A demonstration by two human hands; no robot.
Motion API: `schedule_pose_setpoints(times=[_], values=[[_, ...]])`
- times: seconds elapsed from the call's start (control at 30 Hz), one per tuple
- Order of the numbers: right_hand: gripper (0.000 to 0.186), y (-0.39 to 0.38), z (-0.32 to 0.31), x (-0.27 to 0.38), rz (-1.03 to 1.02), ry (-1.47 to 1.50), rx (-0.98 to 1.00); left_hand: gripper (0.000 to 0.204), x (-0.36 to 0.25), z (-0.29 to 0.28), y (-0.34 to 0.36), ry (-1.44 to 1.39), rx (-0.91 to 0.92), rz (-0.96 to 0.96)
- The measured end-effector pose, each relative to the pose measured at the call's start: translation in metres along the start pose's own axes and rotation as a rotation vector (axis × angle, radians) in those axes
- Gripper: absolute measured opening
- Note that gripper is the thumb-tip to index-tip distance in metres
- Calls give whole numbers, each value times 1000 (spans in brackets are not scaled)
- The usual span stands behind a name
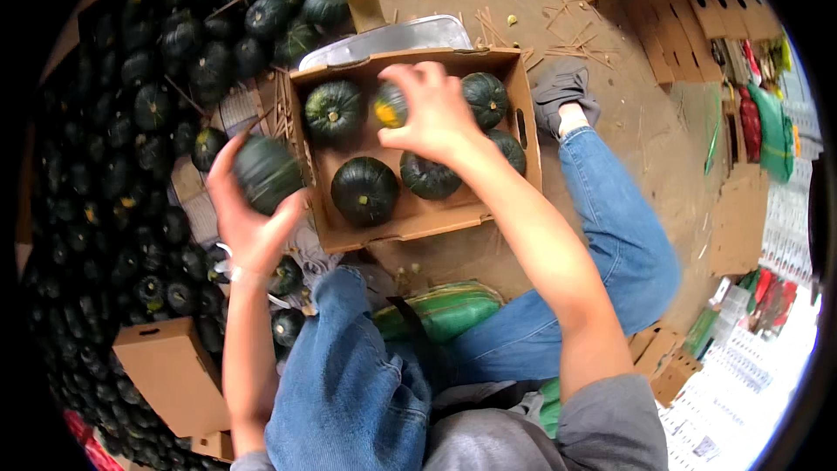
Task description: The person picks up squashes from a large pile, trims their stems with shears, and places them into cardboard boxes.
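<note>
From my remote seat, I have a blurred green pumpkin grasped in my left hand, beside the left wall of the open cardboard box at centre frame. My right hand curves around a yellow-patched pumpkin inside, upper middle; I cannot tell whether that grip is clenched. Five other pumpkins sit in the box. A pumpkin heap fills the left of the frame.
</note>
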State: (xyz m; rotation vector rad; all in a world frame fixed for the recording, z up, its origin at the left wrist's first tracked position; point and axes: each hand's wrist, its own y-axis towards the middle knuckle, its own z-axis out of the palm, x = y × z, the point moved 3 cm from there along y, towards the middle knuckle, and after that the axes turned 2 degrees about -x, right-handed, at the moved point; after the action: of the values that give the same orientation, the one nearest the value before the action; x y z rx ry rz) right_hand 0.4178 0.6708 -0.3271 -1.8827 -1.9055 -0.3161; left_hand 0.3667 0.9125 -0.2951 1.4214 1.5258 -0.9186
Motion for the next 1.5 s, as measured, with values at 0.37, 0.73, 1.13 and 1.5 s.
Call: schedule_pose_setpoints(times=[0.37,0.73,1.13,1.5], values=[[64,-167,-87,-45,537,1849,-39,73,18,149,47,768,402,570],[92,-222,-166,-10,133,1910,23,36,84,-96,-68,-29,-99,-64],[51,-156,-189,113,-380,423,418,81,-48,-53,-58,-890,598,-322],[45,-101,-72,-71,-387,-91,167,52,82,-70,-94,-1064,-9,-841]])
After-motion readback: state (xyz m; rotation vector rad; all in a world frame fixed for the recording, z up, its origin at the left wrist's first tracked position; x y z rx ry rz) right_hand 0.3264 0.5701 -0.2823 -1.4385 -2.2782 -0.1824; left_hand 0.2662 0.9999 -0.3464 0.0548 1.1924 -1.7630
